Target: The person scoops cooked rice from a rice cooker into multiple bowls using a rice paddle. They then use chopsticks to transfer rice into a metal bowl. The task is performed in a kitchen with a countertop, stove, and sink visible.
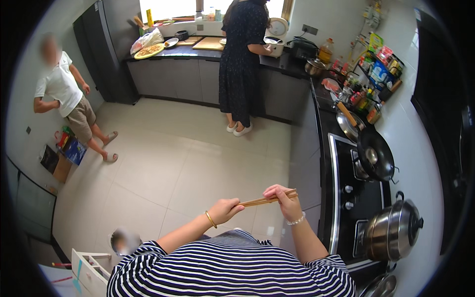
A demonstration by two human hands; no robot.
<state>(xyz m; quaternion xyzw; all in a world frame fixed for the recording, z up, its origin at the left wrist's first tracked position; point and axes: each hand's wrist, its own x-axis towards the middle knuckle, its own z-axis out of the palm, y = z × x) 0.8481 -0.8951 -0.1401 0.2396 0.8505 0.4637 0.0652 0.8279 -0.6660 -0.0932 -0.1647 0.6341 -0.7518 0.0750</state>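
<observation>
Several wooden chopsticks (258, 201) lie in a bundle across the space in front of my body. My left hand (226, 210) grips one end of them, its thumb pressed along the sticks. The other end is in my right hand (284, 200), with the fingers curled over the top. The bundle slants slightly upward to the right, above the tiled floor. A gold bangle circles my left wrist and a clear bead bracelet my right.
At my right, a gas stove (347, 222) carries a black wok (382, 156) with a ladle and a steel steamer pot (391, 234). A person (243, 55) stands at the back counter by a rice cooker (276, 46). Another person (66, 85) stands at the left wall. A white drawer unit (87, 271) is lower left.
</observation>
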